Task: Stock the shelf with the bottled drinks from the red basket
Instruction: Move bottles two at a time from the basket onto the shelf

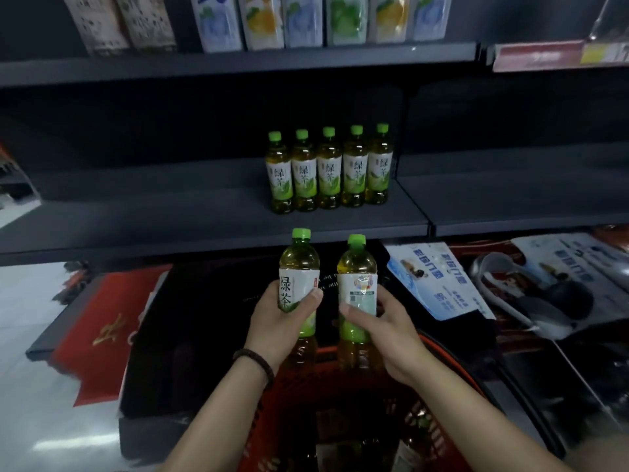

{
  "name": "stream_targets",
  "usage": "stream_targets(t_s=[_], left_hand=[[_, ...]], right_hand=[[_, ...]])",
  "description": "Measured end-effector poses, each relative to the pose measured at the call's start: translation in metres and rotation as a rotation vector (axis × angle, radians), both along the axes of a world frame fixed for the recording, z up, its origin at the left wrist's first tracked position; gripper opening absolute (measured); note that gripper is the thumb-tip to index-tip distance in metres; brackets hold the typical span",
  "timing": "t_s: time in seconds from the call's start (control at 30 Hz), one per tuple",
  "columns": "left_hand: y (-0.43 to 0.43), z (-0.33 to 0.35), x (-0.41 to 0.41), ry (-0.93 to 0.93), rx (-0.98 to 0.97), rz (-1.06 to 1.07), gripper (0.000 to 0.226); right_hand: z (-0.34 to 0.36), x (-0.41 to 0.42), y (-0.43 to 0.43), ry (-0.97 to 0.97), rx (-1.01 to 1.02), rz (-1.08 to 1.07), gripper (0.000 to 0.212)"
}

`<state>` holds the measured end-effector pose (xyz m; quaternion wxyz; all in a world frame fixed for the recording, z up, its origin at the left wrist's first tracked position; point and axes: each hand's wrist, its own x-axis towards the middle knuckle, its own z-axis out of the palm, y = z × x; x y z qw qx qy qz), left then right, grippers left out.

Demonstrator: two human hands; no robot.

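Observation:
My left hand (279, 321) grips a green tea bottle (299, 264) with a green cap, held upright with its label facing me. My right hand (384, 332) grips a second green tea bottle (357, 267), upright, its back label toward me. Both bottles hang just below the front edge of the dark middle shelf (204, 216) and above the red basket (343, 379). Several matching bottles (328, 168) stand in a row near the back right of that shelf. More bottles lie dimly inside the basket, partly hidden by my arms.
The upper shelf (238, 61) carries drink cartons (299, 22). Packaged goods and a ladle (510, 284) lie on the lower shelf at right. A red mat (102, 328) sits at lower left beside pale floor. A shelf divider (413, 202) runs right of the bottle row.

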<state>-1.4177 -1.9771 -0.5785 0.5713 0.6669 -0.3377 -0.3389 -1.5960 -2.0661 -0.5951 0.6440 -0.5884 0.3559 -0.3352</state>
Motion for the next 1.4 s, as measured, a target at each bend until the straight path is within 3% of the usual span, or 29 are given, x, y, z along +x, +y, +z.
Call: stream_targets(t_s=[0.13,0.23,0.33,0.4,0.5,0.67,0.87,0.97,1.17,1.3,1.4], left_hand=[[-0.004,0.020,0.007,0.045,-0.041,-0.030,0.064],[-0.008,0.040,0.020,0.092,-0.029,-0.046,0.049],[-0.020,0.068,0.039,0.097,-0.076,-0.051,0.052],[-0.031,0.083,0.060,0.154,-0.111,-0.040,0.060],[-0.048,0.096,0.095,0.259,-0.178,-0.024,0.040],[-0.079,0.093,0.148,0.114,-0.213,0.066,0.040],[-0.116,0.076,0.220,-0.099,-0.308,0.163,0.057],[-0.128,0.052,0.245,-0.139,-0.288,0.218,0.061],[-0.141,0.025,0.278,-0.227,-0.248,0.266,0.070],[-0.148,0.013,0.285,-0.225,-0.266,0.279,0.060],[-0.151,0.009,0.287,-0.201,-0.246,0.252,0.055]], right_hand=[[0.016,0.007,-0.006,0.015,-0.046,0.015,0.048],[0.033,0.018,-0.014,0.043,-0.068,0.030,0.044],[0.053,0.035,-0.029,0.052,-0.063,0.058,0.041],[0.064,0.051,-0.041,0.051,-0.064,0.046,0.049],[0.079,0.078,-0.060,0.038,-0.041,0.063,0.062],[0.087,0.134,-0.097,0.054,-0.042,0.121,0.060],[0.097,0.205,-0.120,0.188,-0.260,-0.057,0.055],[0.093,0.245,-0.128,0.136,-0.336,-0.077,0.066],[0.075,0.313,-0.139,0.095,-0.404,-0.069,0.056],[0.046,0.326,-0.143,0.134,-0.534,-0.077,0.077],[0.041,0.322,-0.140,0.415,-0.660,-0.156,0.091]])
